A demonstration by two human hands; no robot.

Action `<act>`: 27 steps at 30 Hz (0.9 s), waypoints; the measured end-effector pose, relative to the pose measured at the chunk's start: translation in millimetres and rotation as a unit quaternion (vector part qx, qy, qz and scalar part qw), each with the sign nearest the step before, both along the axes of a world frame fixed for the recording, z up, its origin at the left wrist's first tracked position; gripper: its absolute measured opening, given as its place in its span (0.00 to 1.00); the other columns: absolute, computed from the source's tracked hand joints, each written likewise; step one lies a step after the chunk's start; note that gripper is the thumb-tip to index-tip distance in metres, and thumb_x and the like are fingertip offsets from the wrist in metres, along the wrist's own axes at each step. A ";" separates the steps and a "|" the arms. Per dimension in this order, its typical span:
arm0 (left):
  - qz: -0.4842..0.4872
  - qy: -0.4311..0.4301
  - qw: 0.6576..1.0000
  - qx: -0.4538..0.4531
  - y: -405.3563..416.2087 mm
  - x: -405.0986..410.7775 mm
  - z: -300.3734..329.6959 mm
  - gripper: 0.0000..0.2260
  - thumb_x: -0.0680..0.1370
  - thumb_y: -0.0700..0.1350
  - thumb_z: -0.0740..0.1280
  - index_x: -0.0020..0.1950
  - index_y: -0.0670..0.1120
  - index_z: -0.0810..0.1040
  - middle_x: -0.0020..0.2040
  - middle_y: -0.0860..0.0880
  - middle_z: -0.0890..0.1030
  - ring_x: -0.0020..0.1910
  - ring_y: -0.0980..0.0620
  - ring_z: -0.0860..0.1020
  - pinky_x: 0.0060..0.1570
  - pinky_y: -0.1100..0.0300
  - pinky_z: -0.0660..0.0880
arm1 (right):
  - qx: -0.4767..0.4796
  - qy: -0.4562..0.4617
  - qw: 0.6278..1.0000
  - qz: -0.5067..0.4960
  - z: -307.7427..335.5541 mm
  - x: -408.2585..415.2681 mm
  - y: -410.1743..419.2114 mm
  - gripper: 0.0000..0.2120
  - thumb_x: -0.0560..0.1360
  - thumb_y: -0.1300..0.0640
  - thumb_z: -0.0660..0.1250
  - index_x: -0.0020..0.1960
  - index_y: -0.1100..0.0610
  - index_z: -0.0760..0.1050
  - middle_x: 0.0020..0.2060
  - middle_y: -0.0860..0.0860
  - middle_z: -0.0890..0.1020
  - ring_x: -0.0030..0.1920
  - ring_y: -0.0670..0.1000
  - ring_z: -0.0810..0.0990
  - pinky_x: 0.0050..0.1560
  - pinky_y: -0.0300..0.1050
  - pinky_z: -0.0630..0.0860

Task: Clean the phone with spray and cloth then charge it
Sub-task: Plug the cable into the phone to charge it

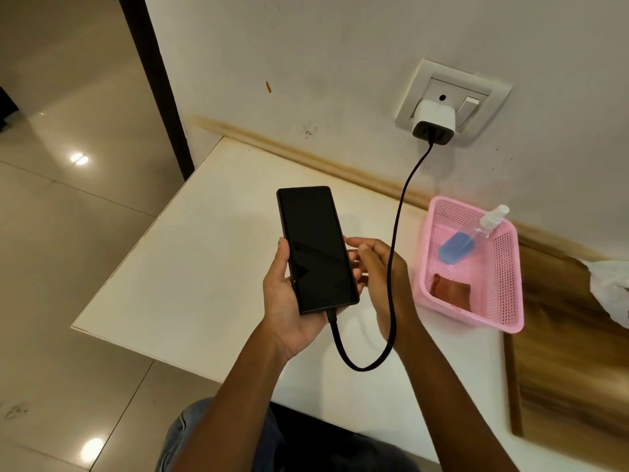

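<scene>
Phone [318,248], screen dark, gripped in left hand [289,301] above desk [177,284]; black cable [391,267] plugged into its bottom end. Right hand [377,270] holds nothing, fingertips touching phone's right edge.

A white wall [306,56] fills the upper frame, edged by a stained wooden skirting strip [292,149]. Glossy beige floor tiles [68,206] at left mirror ceiling lights. A dark door frame [153,80] stands upper left.
</scene>
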State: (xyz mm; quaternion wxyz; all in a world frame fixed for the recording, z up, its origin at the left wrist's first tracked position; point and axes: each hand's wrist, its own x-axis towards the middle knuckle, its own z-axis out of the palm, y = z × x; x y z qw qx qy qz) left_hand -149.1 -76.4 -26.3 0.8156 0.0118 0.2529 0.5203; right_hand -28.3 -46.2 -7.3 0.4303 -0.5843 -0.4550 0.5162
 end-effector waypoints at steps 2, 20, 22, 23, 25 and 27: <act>-0.002 0.016 1.000 0.009 -0.3 0.2 -1.1 0.32 0.76 0.67 0.54 0.67 0.44 0.75 0.59 0.38 0.78 0.52 0.41 0.77 0.56 0.46 0.75 | 0.009 0.002 1.000 -0.007 -1.6 -2.0 -9.4 0.10 0.80 0.64 0.55 0.52 0.61 0.76 0.35 0.50 0.78 0.29 0.39 0.77 0.30 0.30 0.74; 0.005 0.114 0.993 0.034 -0.2 3.9 -8.6 0.27 0.79 0.63 0.50 0.66 0.48 0.73 0.58 0.40 0.81 0.55 0.41 0.80 0.55 0.45 0.78 | -0.019 0.061 0.997 -0.031 -11.6 10.6 -43.3 0.09 0.80 0.59 0.57 0.51 0.52 0.75 0.45 0.48 0.83 0.43 0.47 0.84 0.37 0.38 0.80; 0.006 0.097 0.994 0.042 0.4 4.1 -8.9 0.26 0.79 0.62 0.49 0.64 0.48 0.74 0.54 0.41 0.83 0.51 0.43 0.82 0.54 0.46 0.78 | -0.039 0.063 0.997 -0.034 -15.1 11.9 -45.7 0.08 0.80 0.57 0.57 0.50 0.51 0.75 0.44 0.48 0.83 0.42 0.47 0.84 0.36 0.37 0.80; 0.007 0.093 0.995 0.045 0.8 4.1 -9.2 0.25 0.80 0.62 0.49 0.64 0.48 0.74 0.53 0.42 0.83 0.51 0.43 0.82 0.54 0.46 0.78 | -0.045 0.065 0.996 -0.035 -16.4 12.1 -46.7 0.08 0.80 0.57 0.57 0.50 0.52 0.75 0.44 0.48 0.83 0.41 0.47 0.84 0.36 0.36 0.79; 0.010 0.088 0.995 0.048 1.4 4.4 -10.1 0.25 0.80 0.62 0.49 0.64 0.49 0.74 0.52 0.43 0.84 0.50 0.44 0.82 0.53 0.47 0.78 | -0.057 0.072 0.995 -0.033 -19.2 12.5 -48.7 0.08 0.80 0.57 0.57 0.49 0.52 0.75 0.42 0.49 0.84 0.41 0.48 0.84 0.35 0.36 0.79; 0.014 0.086 0.995 0.048 1.5 4.5 -10.7 0.24 0.80 0.62 0.49 0.64 0.49 0.74 0.53 0.43 0.83 0.51 0.44 0.82 0.52 0.47 0.78 | -0.070 0.088 0.993 -0.023 -21.9 12.7 -50.4 0.09 0.79 0.56 0.57 0.49 0.53 0.76 0.40 0.49 0.84 0.40 0.49 0.85 0.35 0.37 0.79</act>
